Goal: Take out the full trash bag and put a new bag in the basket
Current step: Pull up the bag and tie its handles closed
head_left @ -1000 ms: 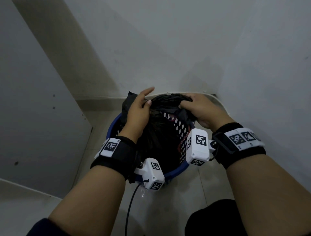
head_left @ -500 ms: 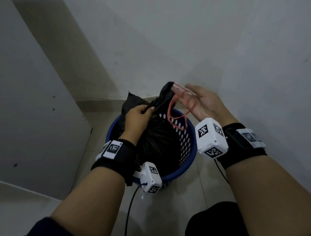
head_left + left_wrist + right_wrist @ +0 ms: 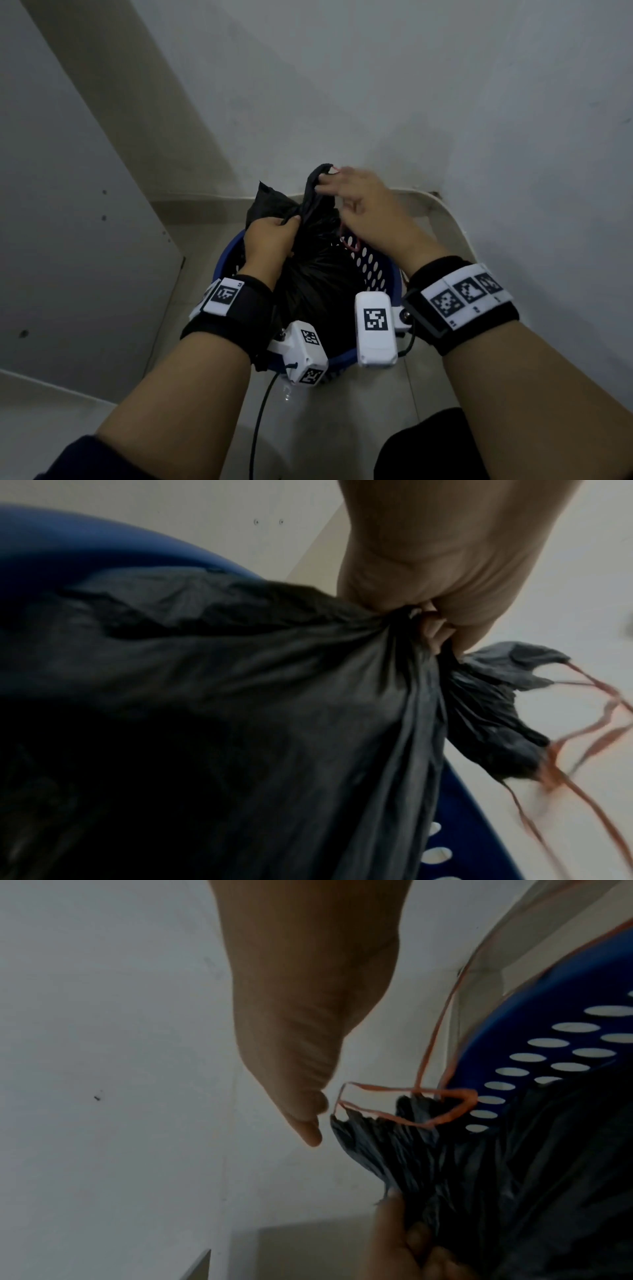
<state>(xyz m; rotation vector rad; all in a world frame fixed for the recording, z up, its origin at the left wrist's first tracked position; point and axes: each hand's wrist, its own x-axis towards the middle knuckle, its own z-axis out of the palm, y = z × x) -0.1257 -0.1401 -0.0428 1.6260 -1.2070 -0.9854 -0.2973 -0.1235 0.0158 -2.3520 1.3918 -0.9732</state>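
A: Whereabouts, the trash bag?

B: Down inside the blue basket. Body filling the tub, neck bunched and drawn up out of the mouth toward 12 o'clock.

A: Likely to handle how?

B: Softly. Thin black film, creased all over, so probably slack, a little slippery, and easy to tear if dragged hard against the rim. Bulging enough to suggest some weight, though impossible to say how much.

A: Best place to take hold?

B: At the gathered neck, just below the bunch. Or by the red drawstring hanging out on the 3 o'clock side, if strong enough. Better not by one loose flap of film.

A: And the left grip?

B: Clamped round the neck at about 10 o'clock of the basket mouth, fingers curled tight into the folds. Plain enough from the left wrist view.

A: The right grip?

B: Up near 1 o'clock, fingertips at the very tip of the neck and just beside a drawstring loop. Too blurred; cannot tell whether pinching anything or only brushing past.

A: Anything around all that?

B: Pale floor under the basket, walls meeting in a corner at 12 o'clock, and a flat panel standing off at 9 o'clock.
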